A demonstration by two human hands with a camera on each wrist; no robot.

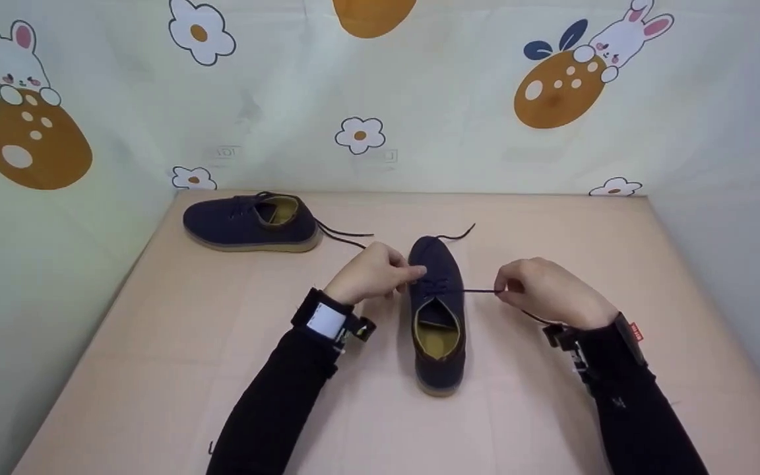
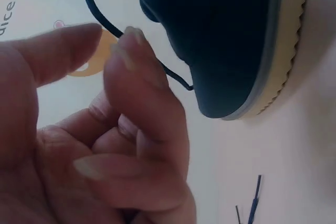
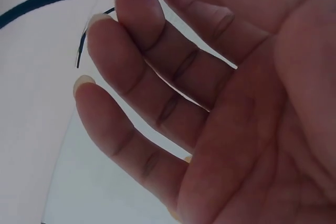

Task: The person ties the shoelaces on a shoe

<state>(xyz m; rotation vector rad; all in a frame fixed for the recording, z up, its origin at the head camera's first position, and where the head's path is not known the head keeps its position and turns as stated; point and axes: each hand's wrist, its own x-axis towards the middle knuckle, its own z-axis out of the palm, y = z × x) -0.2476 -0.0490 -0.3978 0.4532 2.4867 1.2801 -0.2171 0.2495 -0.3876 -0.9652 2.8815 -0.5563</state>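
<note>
The navy shoe [image 1: 438, 314], upright near the table's [image 1: 367, 429] middle, could slide or twist rightward if its taut lace [image 1: 479, 291], pinched by the right hand [image 1: 543, 287], were pulled hard while the left hand [image 1: 376, 269], thumb and forefinger apart, braced it poorly.

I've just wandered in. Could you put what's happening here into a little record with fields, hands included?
Near shoe: dark blue shoe, sole down, toe pointing away from the person
Right hand: pinches a dark lace, drawn straight out to the shoe's right
Left hand: at the shoe's left side, thumb and forefinger apart
Other lace end: lies beyond the toe
Second shoe: far left, toe pointing left, laces trailing right
Surface: pale table
Backdrop: rabbits and flowers
</note>
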